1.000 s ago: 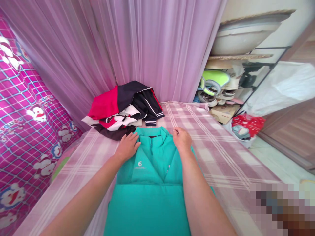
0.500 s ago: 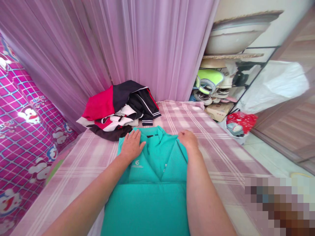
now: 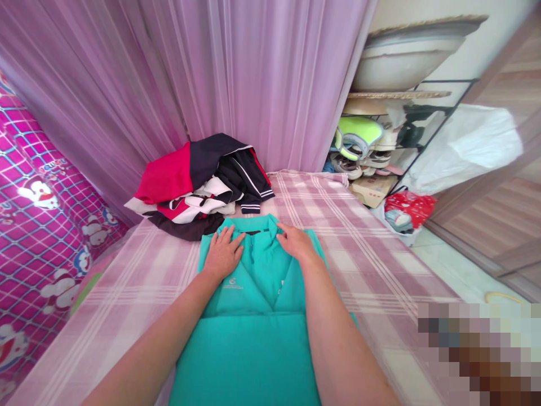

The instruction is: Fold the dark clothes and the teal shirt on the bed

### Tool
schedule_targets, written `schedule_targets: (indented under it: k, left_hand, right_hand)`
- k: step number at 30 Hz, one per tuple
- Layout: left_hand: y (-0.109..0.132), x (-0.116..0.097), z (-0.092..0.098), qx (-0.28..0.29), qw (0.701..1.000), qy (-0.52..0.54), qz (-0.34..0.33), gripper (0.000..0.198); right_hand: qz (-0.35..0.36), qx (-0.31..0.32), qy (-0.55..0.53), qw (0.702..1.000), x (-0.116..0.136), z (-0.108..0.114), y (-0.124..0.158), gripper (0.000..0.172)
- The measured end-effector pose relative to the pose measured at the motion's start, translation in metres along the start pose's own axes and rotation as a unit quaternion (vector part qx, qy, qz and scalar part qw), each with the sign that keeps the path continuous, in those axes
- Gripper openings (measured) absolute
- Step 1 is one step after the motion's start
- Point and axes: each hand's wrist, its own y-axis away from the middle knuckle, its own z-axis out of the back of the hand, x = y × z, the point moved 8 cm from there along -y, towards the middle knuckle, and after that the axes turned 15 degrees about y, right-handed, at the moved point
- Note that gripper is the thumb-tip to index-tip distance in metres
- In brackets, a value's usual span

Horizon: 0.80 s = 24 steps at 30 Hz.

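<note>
A teal collared shirt (image 3: 253,349) lies folded on the bed, its collar facing away from me and a small light logo on the chest. My left hand (image 3: 224,254) rests flat on the shirt's left shoulder beside the collar, fingers spread and open. At the right side of the collar, my right hand (image 3: 295,241) is closed, with thumb and fingertips on the collar cloth. My right forearm covers part of the shirt's right edge.
Behind the shirt is a heap of red, black and white clothes (image 3: 169,175) against a purple curtain (image 3: 270,84). A checked sheet (image 3: 380,270) covers the bed. On the right are a shelf rack with shoes (image 3: 376,160) and a red bag (image 3: 409,208).
My right hand has moved left from the shirt's right shoulder to the collar. The right shoulder cloth now lies spread outward. My left hand stays on the left shoulder.
</note>
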Motion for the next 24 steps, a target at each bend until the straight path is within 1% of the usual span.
schedule_targets:
  k: [3, 8, 11, 15, 17, 20, 22, 24]
  left_hand:
    - [0.001, 0.000, 0.000, 0.000, 1.000, 0.012, 0.009, 0.043]
    - [0.000, -0.001, 0.003, -0.004, 1.000, 0.021, 0.016, 0.041]
    - [-0.001, -0.002, 0.007, -0.006, 0.999, 0.030, 0.018, 0.038]
    - [-0.012, -0.015, 0.015, -0.005, 0.999, 0.033, 0.006, 0.034]
    - [-0.024, -0.027, 0.014, 0.017, 0.999, 0.038, -0.010, 0.035]
    - [-0.045, -0.042, 0.003, 0.081, 0.995, 0.052, -0.020, 0.043]
    - [-0.056, -0.045, -0.007, 0.130, 0.990, 0.062, -0.004, 0.044]
    - [-0.063, -0.045, -0.015, 0.164, 0.984, 0.074, 0.014, 0.043]
  right_hand:
    - [-0.002, 0.004, 0.016, 1.000, 0.002, -0.007, 0.000, 0.049]
    - [0.008, -0.032, -0.019, 0.999, 0.006, -0.002, -0.003, 0.042]
    - [0.008, -0.048, -0.051, 0.998, 0.008, -0.002, -0.005, 0.041]
    - [0.004, -0.048, -0.101, 0.994, 0.006, -0.009, -0.008, 0.044]
    - [0.009, -0.052, -0.122, 0.991, 0.005, -0.010, -0.010, 0.043]
    - [0.018, -0.065, -0.150, 0.986, 0.004, -0.010, -0.011, 0.039]
    - [0.023, -0.075, -0.167, 0.983, 0.003, -0.010, -0.012, 0.036]
    - [0.027, -0.080, -0.187, 0.979, 0.004, -0.011, -0.013, 0.033]
